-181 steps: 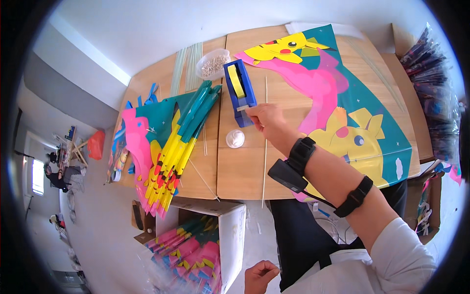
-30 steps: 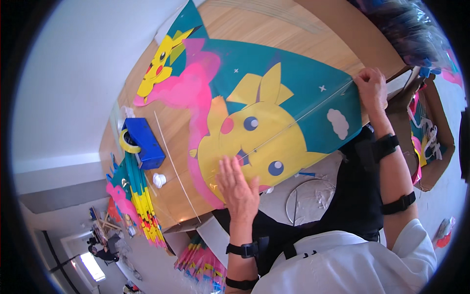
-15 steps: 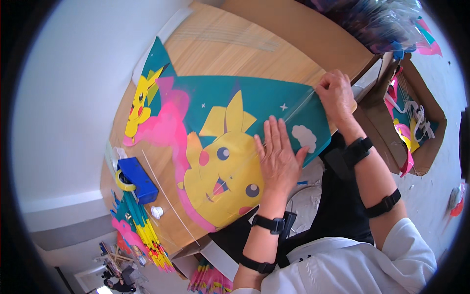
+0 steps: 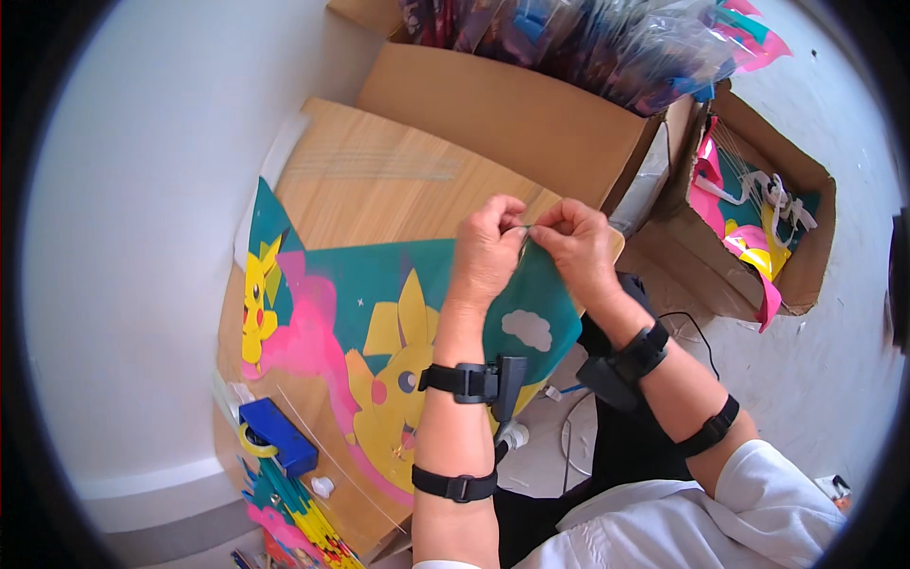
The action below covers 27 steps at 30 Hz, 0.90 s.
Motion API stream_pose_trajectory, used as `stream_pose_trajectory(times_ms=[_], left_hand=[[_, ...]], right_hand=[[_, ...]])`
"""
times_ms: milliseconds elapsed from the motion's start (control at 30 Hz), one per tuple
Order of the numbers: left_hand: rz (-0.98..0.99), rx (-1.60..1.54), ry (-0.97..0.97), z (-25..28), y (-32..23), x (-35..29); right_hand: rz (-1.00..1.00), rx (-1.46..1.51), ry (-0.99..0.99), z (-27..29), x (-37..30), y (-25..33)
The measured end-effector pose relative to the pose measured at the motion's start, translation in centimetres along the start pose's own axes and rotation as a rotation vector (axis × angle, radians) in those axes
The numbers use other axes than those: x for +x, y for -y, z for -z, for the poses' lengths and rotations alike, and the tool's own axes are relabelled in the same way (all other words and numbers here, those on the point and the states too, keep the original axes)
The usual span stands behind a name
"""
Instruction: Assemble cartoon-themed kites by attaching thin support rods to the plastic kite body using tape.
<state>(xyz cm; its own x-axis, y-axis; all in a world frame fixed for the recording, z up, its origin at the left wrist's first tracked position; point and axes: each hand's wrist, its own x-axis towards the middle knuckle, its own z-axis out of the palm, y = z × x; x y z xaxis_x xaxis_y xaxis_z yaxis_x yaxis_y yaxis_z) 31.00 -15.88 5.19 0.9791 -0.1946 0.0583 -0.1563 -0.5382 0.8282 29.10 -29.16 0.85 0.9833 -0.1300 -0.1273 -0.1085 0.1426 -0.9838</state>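
Note:
A teal kite sheet (image 4: 379, 270) printed with pink clouds and yellow cartoon figures lies spread over the wooden table. At its far right edge, my left hand (image 4: 485, 256) and my right hand (image 4: 580, 251) meet with fingertips nearly touching. Both are closed in a pinch at the edge of the kite, thumbs and forefingers together. A thin dark strand or fold shows between them; its details are too small to make out. My left forearm covers part of the large yellow figure.
A blue tape dispenser (image 4: 284, 441) sits at the table's left, beside a bundle of folded kites (image 4: 308, 512) and a thin white rod (image 4: 341, 460). Beyond the table stands a large cardboard box (image 4: 502, 85) with plastic-wrapped packs (image 4: 654, 62). An open carton (image 4: 810, 270) holds kite pieces.
My left hand has left its flat, open position on the sheet and moved up to join the right at the edge, now pinching. The head view has shifted, showing more beyond the table.

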Motion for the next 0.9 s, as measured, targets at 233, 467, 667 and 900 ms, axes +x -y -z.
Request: stream_pose_trajectory(times_ms=[233,467,667,900], left_hand=[[0.032,-0.042,0.101,1.4,-1.2,0.6],[0.030,-0.072,0.102,1.1,-1.7,0.2],[-0.058,0.072,0.147,1.3,-1.3,0.4],[-0.053,0.153,0.184,1.4,-1.4,0.5]], right_hand=[[-0.007,0.242,-0.245,-2.2,-2.2,-0.3],[0.147,0.083,-0.251,-2.3,-3.1,0.0],[0.246,-0.097,-0.232,-1.7,-3.1,0.4],[0.223,-0.236,-0.193,-1.3,-2.8,0.7]])
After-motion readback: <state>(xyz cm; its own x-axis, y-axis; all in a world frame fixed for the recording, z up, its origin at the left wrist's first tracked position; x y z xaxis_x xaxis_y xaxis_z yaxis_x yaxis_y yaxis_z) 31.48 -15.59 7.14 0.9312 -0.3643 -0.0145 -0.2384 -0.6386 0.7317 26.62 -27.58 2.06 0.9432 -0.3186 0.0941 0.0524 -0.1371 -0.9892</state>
